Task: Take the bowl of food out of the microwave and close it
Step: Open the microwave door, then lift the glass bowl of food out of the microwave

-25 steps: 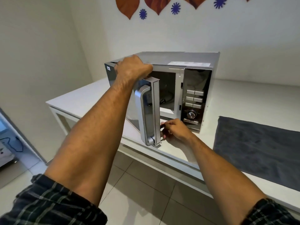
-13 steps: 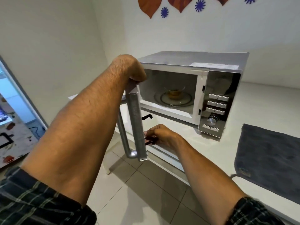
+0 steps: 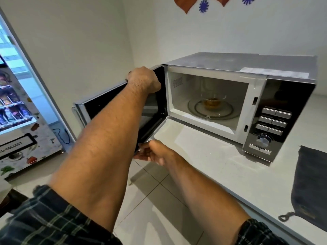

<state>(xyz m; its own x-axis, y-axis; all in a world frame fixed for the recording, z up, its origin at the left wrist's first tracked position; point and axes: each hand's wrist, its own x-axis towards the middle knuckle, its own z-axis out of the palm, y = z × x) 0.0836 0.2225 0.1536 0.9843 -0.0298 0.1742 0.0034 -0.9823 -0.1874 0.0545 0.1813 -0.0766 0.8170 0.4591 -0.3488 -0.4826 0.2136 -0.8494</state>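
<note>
A silver microwave (image 3: 238, 62) stands on the white counter (image 3: 221, 167) with its door (image 3: 106, 106) swung wide to the left. Inside, a clear glass bowl (image 3: 213, 100) with brownish food sits on the glass turntable (image 3: 200, 112). My left hand (image 3: 144, 79) grips the top edge of the door near the hinge side. My right hand (image 3: 155, 152) holds the door's bottom edge, fingers curled under it. Neither hand touches the bowl.
A dark grey cloth (image 3: 311, 184) lies on the counter at the right. The microwave's control panel (image 3: 272, 124) with buttons and a knob is on its right side. A vending machine (image 3: 16, 110) stands at the left. Tiled floor (image 3: 150, 200) lies below the counter edge.
The door has swung from edge-on to wide open at the left, both hands moving with it. The cavity and the bowl are now fully exposed.
</note>
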